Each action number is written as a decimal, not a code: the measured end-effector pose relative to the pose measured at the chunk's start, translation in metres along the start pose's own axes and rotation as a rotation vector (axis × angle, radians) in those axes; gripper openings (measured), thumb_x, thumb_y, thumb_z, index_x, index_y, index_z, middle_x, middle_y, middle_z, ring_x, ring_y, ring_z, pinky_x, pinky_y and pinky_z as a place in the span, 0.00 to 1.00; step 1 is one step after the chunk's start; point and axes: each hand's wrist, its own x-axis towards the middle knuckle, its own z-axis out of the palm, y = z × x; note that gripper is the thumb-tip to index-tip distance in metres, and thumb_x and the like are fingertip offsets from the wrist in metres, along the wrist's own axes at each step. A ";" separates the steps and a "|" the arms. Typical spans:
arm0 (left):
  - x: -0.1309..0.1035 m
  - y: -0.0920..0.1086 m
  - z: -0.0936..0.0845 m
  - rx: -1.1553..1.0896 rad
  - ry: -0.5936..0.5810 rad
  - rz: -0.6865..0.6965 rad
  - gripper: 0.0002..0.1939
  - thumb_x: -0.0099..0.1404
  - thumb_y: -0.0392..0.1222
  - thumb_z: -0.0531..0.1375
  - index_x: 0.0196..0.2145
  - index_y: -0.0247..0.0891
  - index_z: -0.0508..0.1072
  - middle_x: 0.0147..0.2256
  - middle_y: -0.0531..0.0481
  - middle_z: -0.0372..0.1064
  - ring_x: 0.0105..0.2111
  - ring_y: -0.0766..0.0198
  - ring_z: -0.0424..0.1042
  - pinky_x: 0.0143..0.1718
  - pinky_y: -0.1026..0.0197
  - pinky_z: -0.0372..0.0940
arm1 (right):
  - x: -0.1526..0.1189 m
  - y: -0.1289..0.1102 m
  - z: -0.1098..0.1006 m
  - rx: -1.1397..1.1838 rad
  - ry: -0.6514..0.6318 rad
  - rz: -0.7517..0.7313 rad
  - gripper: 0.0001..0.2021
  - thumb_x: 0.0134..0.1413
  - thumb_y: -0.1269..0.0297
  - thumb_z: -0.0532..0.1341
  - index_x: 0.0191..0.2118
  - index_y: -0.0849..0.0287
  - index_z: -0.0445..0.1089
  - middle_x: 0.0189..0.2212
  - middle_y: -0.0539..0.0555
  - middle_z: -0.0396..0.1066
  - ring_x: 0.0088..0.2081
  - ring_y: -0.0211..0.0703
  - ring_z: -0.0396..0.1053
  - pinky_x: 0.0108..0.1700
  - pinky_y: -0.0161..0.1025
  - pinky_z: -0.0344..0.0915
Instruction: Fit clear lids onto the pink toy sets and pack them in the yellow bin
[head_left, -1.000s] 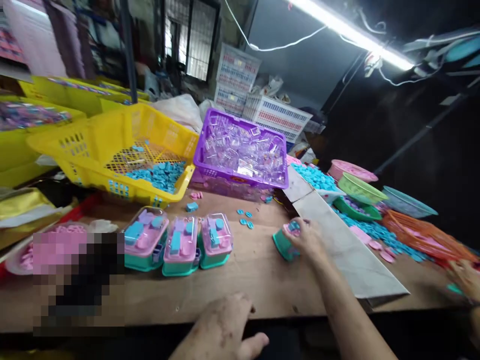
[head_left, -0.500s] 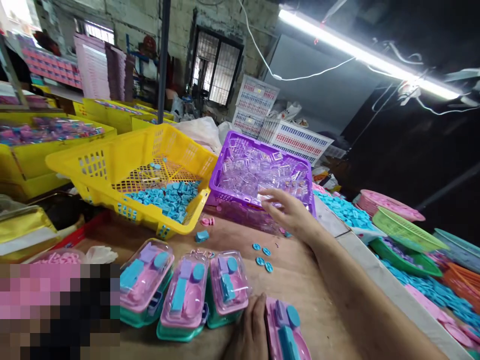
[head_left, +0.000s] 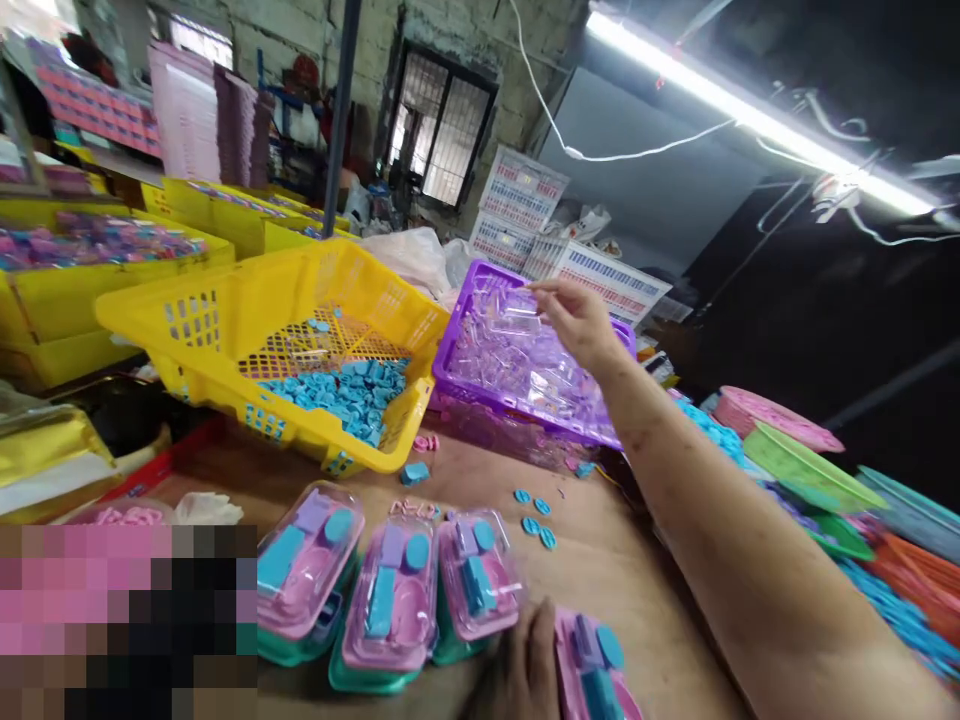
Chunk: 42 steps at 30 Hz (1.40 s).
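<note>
Lower left of the purple basket (head_left: 480,385), three clear-topped cases (head_left: 390,600): pink insides, green bases, lilac and blue pieces. Below it, left hand (head_left: 529,660) beside pink insert (head_left: 596,670), grip unclear. Behind it, blurred crate tag (head_left: 527,179). Over it, right hand (head_left: 581,322), fingers nearly closed at clear cover (head_left: 514,316), hold unclear.

Colours as I see them: basket (head_left: 217,372) yellow, crisscross floor; pieces (head_left: 360,392) inside, blue. Tub (head_left: 517,412) purple, covers (head_left: 499,350) clear. My trays (head_left: 411,610) pink, topped blue and lilac; bases (head_left: 375,682) teal. Stacked crates (head_left: 521,185) white, rows of blue and red. Tabletop (head_left: 622,560) brown.
</note>
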 end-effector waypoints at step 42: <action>0.004 0.005 -0.012 -0.188 0.043 0.166 0.69 0.51 0.48 0.84 0.76 0.43 0.45 0.72 0.29 0.58 0.74 0.28 0.61 0.73 0.26 0.61 | -0.350 -0.105 -0.026 -0.272 -0.237 0.001 0.24 0.61 0.68 0.62 0.62 0.50 0.77 0.57 0.59 0.80 0.58 0.63 0.78 0.64 0.65 0.75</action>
